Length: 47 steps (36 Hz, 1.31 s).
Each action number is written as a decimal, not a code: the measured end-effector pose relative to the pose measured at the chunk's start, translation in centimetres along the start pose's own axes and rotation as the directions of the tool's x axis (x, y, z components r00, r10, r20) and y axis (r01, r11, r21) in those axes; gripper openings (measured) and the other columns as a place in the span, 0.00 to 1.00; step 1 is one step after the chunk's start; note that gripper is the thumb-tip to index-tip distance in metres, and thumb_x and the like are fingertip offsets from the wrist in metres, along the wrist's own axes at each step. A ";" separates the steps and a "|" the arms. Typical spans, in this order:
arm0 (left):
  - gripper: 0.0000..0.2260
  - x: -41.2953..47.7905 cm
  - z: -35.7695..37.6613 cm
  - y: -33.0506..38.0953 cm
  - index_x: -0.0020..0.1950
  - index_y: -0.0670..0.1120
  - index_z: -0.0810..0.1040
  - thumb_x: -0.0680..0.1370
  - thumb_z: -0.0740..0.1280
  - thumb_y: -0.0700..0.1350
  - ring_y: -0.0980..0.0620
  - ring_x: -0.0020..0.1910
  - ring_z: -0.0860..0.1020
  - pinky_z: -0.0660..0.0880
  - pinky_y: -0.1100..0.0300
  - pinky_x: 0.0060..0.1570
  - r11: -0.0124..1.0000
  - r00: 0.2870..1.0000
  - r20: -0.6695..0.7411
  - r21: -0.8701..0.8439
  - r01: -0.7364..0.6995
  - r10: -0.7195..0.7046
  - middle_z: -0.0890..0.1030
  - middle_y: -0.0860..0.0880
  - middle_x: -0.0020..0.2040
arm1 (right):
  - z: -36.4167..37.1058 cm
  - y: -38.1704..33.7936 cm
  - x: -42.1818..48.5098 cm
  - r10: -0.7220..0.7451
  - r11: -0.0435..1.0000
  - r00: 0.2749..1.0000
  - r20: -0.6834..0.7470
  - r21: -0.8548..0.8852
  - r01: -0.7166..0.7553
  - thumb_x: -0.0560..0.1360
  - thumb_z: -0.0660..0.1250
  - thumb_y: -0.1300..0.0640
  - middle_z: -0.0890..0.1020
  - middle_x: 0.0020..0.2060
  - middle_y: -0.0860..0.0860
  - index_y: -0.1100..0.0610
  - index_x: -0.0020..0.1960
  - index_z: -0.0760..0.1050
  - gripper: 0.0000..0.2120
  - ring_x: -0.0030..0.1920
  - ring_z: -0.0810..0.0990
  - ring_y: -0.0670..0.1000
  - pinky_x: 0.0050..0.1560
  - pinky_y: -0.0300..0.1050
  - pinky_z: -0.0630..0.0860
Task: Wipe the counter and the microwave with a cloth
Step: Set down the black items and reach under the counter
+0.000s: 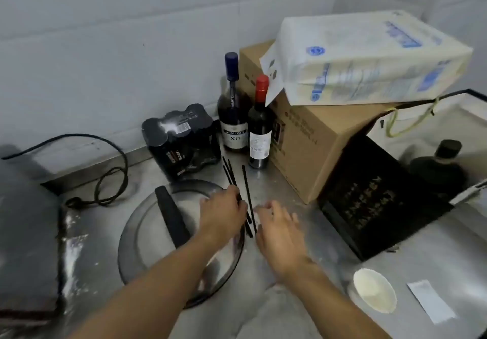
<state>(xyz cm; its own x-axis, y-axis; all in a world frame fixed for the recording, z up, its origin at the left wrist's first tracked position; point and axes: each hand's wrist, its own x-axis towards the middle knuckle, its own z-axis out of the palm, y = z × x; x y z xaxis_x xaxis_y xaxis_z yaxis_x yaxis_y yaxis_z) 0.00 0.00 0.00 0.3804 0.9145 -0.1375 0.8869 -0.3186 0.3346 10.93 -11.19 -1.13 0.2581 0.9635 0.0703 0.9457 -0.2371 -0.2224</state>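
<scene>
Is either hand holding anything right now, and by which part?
The left hand grips the black sticks just past their middle, toward the near ends. The right hand is open, holding nothing.

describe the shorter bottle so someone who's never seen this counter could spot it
Find the brown cardboard box at the back of the steel counter. Two dark bottles stand at its left side. The shorter bottle is the nearer one, red cap and white label; its taller neighbour has a blue cap and XO label.
</scene>
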 end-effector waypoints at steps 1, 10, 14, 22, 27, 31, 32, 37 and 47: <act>0.14 1.2 0.4 0.3 0.65 0.49 0.74 0.83 0.60 0.54 0.42 0.62 0.78 0.67 0.46 0.60 0.998 1.000 0.019 0.066 0.000 -0.001 0.82 0.46 0.60 | 0.6 0.5 0.9 -0.011 1.000 1.000 -0.015 0.024 0.012 0.63 0.81 0.56 0.80 0.51 0.51 0.51 0.56 0.82 0.22 0.43 0.81 0.54 0.41 0.49 0.77; 0.27 9.6 4.7 1.7 0.68 0.44 0.69 0.82 0.57 0.65 0.40 0.66 0.74 0.63 0.44 0.65 0.893 0.986 0.089 0.441 0.091 -0.144 0.79 0.42 0.65 | 6.0 4.0 5.3 -0.079 0.991 0.996 0.036 -0.108 0.083 0.66 0.77 0.51 0.79 0.48 0.54 0.52 0.48 0.82 0.12 0.43 0.80 0.57 0.44 0.52 0.77; 0.29 11.0 5.9 2.7 0.67 0.42 0.68 0.81 0.59 0.65 0.42 0.60 0.78 0.63 0.44 0.65 0.857 0.981 0.075 0.502 0.116 -0.177 0.82 0.43 0.59 | 7.6 5.2 5.9 -0.085 0.994 0.996 0.005 -0.074 0.085 0.65 0.74 0.54 0.78 0.46 0.53 0.52 0.47 0.80 0.11 0.43 0.78 0.56 0.45 0.52 0.76; 0.14 11.4 6.8 4.0 0.62 0.41 0.69 0.82 0.65 0.48 0.44 0.54 0.83 0.64 0.45 0.69 0.905 0.975 0.089 0.397 0.155 -0.206 0.84 0.46 0.54 | 7.6 6.0 6.8 0.036 0.999 0.998 0.054 0.032 -0.038 0.65 0.77 0.57 0.80 0.43 0.52 0.52 0.50 0.81 0.15 0.42 0.79 0.55 0.48 0.54 0.78; 0.10 11.3 6.5 4.5 0.62 0.39 0.67 0.83 0.59 0.42 0.38 0.59 0.80 0.70 0.46 0.63 0.964 0.954 0.143 0.066 0.257 -0.264 0.81 0.40 0.58 | 7.2 6.5 7.1 0.049 0.978 0.995 0.084 0.197 -0.065 0.76 0.67 0.55 0.82 0.53 0.50 0.52 0.62 0.79 0.15 0.55 0.80 0.55 0.61 0.53 0.74; 0.05 11.0 5.8 5.1 0.57 0.39 0.64 0.86 0.56 0.41 0.49 0.39 0.74 0.68 0.55 0.37 0.749 0.921 0.179 -0.539 0.385 -0.345 0.74 0.46 0.43 | 4.7 5.8 7.1 0.116 0.783 0.958 0.262 0.569 -0.250 0.86 0.56 0.50 0.79 0.64 0.48 0.49 0.73 0.70 0.17 0.64 0.76 0.51 0.66 0.49 0.72; 0.04 10.7 5.5 5.3 0.56 0.40 0.65 0.86 0.55 0.41 0.52 0.36 0.70 0.66 0.57 0.34 0.646 0.912 0.184 -0.656 0.391 -0.366 0.71 0.48 0.40 | 4.1 5.5 7.0 0.114 0.709 0.937 0.330 0.634 -0.309 0.86 0.55 0.47 0.79 0.63 0.48 0.47 0.73 0.68 0.17 0.62 0.78 0.50 0.63 0.49 0.74; 0.07 6.5 3.7 6.4 0.55 0.44 0.72 0.88 0.57 0.46 0.51 0.42 0.78 0.78 0.59 0.41 0.220 0.901 0.281 -0.905 0.363 -0.330 0.81 0.50 0.41 | 2.4 3.9 6.1 0.042 0.526 0.884 0.465 0.742 -0.415 0.85 0.56 0.44 0.83 0.50 0.47 0.43 0.68 0.69 0.14 0.44 0.83 0.48 0.40 0.44 0.75; 0.10 -3.4 -1.0 4.5 0.62 0.43 0.81 0.87 0.62 0.42 0.52 0.51 0.84 0.79 0.61 0.45 0.194 0.915 0.331 -0.906 0.377 -0.230 0.88 0.46 0.53 | 0.5 1.5 -0.9 -0.002 0.427 0.926 0.379 0.837 -0.342 0.85 0.60 0.51 0.83 0.41 0.50 0.45 0.56 0.75 0.06 0.35 0.77 0.41 0.35 0.36 0.70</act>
<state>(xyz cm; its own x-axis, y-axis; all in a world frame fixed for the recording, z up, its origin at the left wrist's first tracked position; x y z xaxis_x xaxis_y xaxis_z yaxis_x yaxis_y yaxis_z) 2.43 -4.26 2.90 0.2309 0.8275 -0.5118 0.0780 0.5086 0.8575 12.05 -12.39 -2.01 0.1620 0.9392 -0.3027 0.1500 -0.3266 -0.9332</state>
